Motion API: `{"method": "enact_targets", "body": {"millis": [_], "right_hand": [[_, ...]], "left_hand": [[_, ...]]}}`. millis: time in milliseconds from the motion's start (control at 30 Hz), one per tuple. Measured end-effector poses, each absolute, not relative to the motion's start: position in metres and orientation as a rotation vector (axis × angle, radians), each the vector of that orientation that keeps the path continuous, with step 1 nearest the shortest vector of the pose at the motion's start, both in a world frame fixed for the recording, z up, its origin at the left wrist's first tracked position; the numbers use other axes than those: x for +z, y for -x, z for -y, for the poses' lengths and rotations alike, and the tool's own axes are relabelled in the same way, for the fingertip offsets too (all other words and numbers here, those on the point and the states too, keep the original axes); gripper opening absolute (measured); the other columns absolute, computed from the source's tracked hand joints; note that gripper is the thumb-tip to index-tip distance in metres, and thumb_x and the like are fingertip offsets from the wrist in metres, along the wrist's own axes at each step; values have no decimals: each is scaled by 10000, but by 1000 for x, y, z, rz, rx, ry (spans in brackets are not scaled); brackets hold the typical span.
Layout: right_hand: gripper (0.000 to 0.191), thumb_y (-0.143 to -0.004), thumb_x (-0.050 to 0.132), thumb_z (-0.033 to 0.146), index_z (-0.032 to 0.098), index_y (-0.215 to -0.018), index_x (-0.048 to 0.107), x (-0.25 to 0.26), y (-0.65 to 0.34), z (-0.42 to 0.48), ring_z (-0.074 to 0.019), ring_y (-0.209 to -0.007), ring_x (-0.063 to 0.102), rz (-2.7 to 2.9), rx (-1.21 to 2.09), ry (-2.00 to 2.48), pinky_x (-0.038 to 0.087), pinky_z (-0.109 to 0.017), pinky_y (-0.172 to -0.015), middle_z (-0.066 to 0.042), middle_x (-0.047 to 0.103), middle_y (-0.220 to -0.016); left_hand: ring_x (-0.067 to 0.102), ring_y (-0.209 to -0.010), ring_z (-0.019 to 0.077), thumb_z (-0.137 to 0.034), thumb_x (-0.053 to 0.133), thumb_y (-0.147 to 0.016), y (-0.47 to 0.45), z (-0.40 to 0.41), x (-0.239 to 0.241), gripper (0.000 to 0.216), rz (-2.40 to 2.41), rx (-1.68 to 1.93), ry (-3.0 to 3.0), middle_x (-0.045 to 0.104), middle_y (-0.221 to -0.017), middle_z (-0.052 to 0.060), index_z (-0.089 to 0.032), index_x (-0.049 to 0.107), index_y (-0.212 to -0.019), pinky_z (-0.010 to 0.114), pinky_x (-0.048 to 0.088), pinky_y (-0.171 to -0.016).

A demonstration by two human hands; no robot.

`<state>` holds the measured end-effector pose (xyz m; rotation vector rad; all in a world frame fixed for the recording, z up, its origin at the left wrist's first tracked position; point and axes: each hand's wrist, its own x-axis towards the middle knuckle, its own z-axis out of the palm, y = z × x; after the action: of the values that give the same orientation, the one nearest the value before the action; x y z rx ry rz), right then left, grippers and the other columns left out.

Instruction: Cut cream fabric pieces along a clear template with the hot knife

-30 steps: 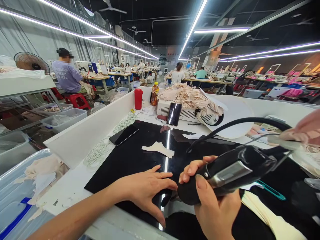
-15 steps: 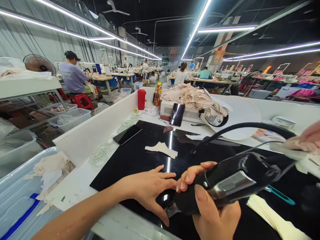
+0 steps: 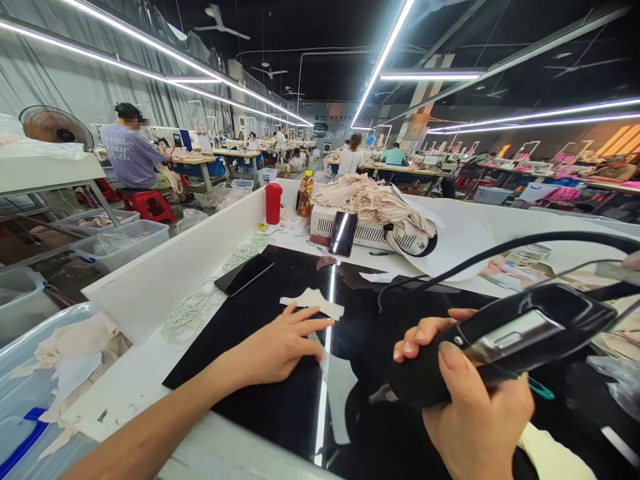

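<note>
My left hand (image 3: 280, 343) is over the glossy black board with its fingers spread, fingertips at the near edge of a small cream cut piece (image 3: 320, 301) with a notched outline. Whether they press on it I cannot tell. My right hand (image 3: 470, 393) is wrapped around a black corded hand tool (image 3: 520, 333) with a silver panel, held above the board. Its metal tip (image 3: 383, 394) points left. Between my hands, a pale grey shape (image 3: 341, 397) shows on the board; it may be a thin piece or a reflection. A pale stack (image 3: 553, 457) lies below my right hand.
A black phone (image 3: 245, 275) and pale cord (image 3: 190, 313) lie on the left. Behind the board are a propped phone (image 3: 343, 233), a red cup (image 3: 273, 203), a bottle (image 3: 305, 195) and piled beige fabric (image 3: 370, 197). The tool's cable (image 3: 475, 263) arches on the right. Other people sit further off.
My left hand has moved away from the tool tip, up and left to the cream piece. My right hand has shifted right with the tool. The view has turned slightly right.
</note>
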<state>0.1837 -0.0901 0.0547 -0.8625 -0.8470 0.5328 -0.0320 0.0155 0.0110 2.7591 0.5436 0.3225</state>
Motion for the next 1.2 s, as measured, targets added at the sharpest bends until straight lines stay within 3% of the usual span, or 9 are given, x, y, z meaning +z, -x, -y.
{"method": "enact_targets", "body": {"millis": [67,133,233,333,467,700,1200], "right_hand": [[347,-809,806,344,270,-1070,590,52,-184,90,-159,-616,604,855,524,868,565,-324,-573,28,628,-765],[352,-823,800,356,271,-1084,581,49,-181,89,-158,-621,610,866,517,861,566,-329,-590,28,635,-770],[352,-851,789,353,275,-1112,567,44,-176,87,-156,-633,625,884,529,843,568,-341,-621,27,646,-783],[354,-864,783,338,275,-1131,560,40,-173,83,-156,-630,636,908,540,829,571,-343,-605,24,651,-816],[330,-894,757,302,284,-1152,552,34,-172,79,-151,-629,653,945,544,811,585,-351,-634,29,660,-838],[322,-880,767,303,283,-1132,567,34,-169,77,-148,-614,650,922,536,832,583,-337,-610,27,660,-826],[293,-911,739,268,279,-1141,557,29,-169,81,-134,-641,657,937,541,811,594,-312,-639,34,665,-841]], "left_hand": [[405,-1469,290,67,398,-873,29,-14,8,451,-682,501,-2742,537,-1513,60,-219,687,-1068,617,254,-1230],[564,-1283,244,-15,428,-941,24,-7,5,341,-764,656,-2629,647,-1310,85,-202,687,-1059,487,421,-1146],[610,-1099,222,-195,624,-952,13,10,4,175,-743,641,-2484,671,-1137,76,-192,695,-1112,368,518,-998],[584,-1148,253,-345,833,-822,7,24,3,465,-634,488,-2449,654,-1222,88,-182,679,-1229,381,500,-1032],[531,-1247,281,-451,860,-779,8,27,0,663,-526,373,-2442,618,-1355,89,-194,638,-1348,398,460,-1098],[504,-1275,292,-519,828,-797,10,24,-1,747,-476,360,-2450,590,-1419,67,-254,572,-1447,420,432,-1130],[487,-1295,303,-557,807,-805,8,25,-2,737,-496,315,-2467,571,-1438,66,-291,568,-1449,464,367,-1183]]}}
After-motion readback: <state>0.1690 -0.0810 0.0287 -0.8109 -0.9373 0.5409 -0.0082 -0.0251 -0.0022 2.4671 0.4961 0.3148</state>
